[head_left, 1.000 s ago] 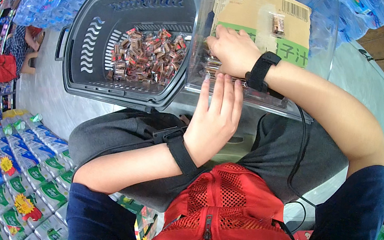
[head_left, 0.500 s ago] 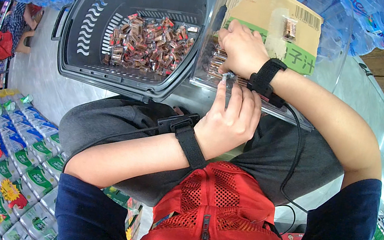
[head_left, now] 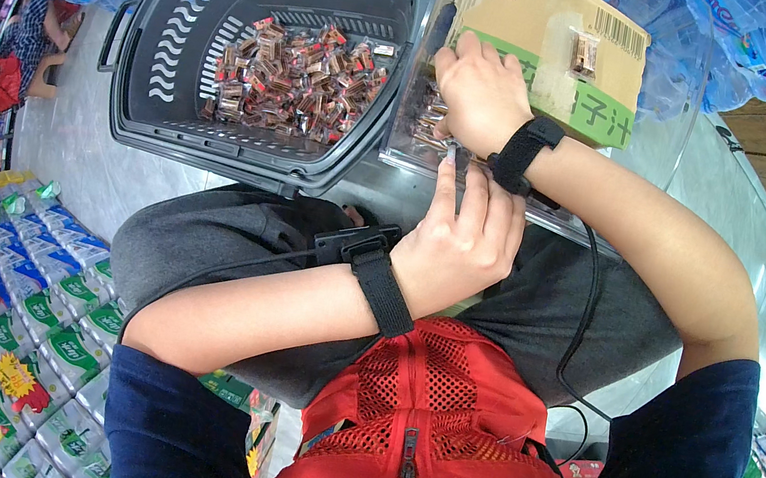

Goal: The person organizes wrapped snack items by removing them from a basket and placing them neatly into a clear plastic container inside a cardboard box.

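Right hand (head_left: 478, 93), with fingers bent over the clear box (head_left: 408, 159), reaches into its near left corner above the packets (head_left: 431, 117); its grip is partly concealed, so whether it holds one cannot be told. Left hand (head_left: 466, 238) meets the near edge of the box with fingers nearly straight and close together; its thumb is hidden, and a pinch cannot be confirmed. A pale piece (head_left: 450, 152) shows at its index fingertip, too small to identify. Just left of the box stands the grey basket (head_left: 222, 1), with a loose heap (head_left: 297, 88) of similar packets toward its near right corner. Likely faults: packets pressed between fingers and the near wall may slip, their wrappers appearing smooth; crossed hands in so tight a corner may obstruct each other. Pressure on the near edge might tilt or shift the box, jolting the carton (head_left: 543, 8) and sliding the lone packet (head_left: 584, 54) from its face. Lastly, the cable (head_left: 592, 304) below the right wrist strap (head_left: 522, 153) could snag on that edge and tug the wrist.
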{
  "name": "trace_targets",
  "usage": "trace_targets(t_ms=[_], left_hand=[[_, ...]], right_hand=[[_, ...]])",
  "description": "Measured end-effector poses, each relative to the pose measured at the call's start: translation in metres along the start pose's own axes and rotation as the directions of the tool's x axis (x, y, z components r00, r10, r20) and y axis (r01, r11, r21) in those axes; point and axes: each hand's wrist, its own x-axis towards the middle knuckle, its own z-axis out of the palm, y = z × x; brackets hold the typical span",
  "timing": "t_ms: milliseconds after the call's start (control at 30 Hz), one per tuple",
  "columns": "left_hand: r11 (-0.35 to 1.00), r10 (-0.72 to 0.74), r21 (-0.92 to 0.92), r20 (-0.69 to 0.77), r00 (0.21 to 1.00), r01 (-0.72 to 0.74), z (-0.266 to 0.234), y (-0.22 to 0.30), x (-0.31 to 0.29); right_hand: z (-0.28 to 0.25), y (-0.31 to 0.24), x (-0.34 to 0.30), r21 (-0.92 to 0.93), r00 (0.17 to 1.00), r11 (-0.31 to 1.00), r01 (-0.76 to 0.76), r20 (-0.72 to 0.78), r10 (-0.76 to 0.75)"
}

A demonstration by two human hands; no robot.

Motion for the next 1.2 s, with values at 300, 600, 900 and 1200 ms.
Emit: trace_targets(t_ms=[300, 600, 900, 1200], left_hand=[[1.000, 0.012, 0.017, -0.022, 1.000, -0.012, 0.001, 0.000, 0.000], [0.993, 0.015, 0.116, 0.014, 1.000, -0.017, 0.002, -0.001, 0.000], [0.990, 0.046, 0.126, 0.099, 0.994, -0.059, -0.005, -0.005, -0.006], [0.995, 0.096, -0.037, 0.091, 0.991, -0.093, -0.007, -0.015, -0.002]], right_hand=[[0.006, 0.001, 0.004, -0.037, 0.996, 0.999, -0.002, -0.086, -0.001], [-0.007, 0.044, 0.015, 0.357, 0.973, 0.921, 0.158, 0.103, -0.207], [-0.038, 0.050, -0.023, 0.022, 0.968, 0.988, 0.151, 0.200, -0.152], [-0.019, 0.056, -0.033, -0.172, 0.971, 0.969, 0.178, 0.192, -0.144]])
